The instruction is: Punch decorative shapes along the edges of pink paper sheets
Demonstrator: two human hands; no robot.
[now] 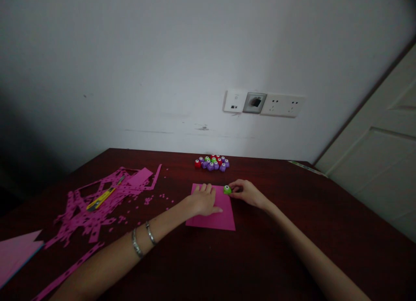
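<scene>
A pink sheet of paper (pixel 208 221) lies on the dark red-brown table in front of me. My left hand (pixel 204 200) rests flat on it with the fingers spread. At the sheet's top right corner my right hand (pixel 245 192) grips a small green craft punch (pixel 227 190) with a white round top and a dark dot. Whether the paper's edge sits inside the punch I cannot tell. Beyond the sheet, near the wall, stands a cluster of similar small punches (pixel 214 163) in purple, red and green.
On the left, a heap of punched pink paper scraps (pixel 107 218) carries a yellow utility knife (pixel 105 199). Tiny pink cut-outs (pixel 148 200) are scattered beside it. Pink sheets (pixel 17 253) lie at the left edge. A narrow patterned strip (pixel 307 167) rests at the back right.
</scene>
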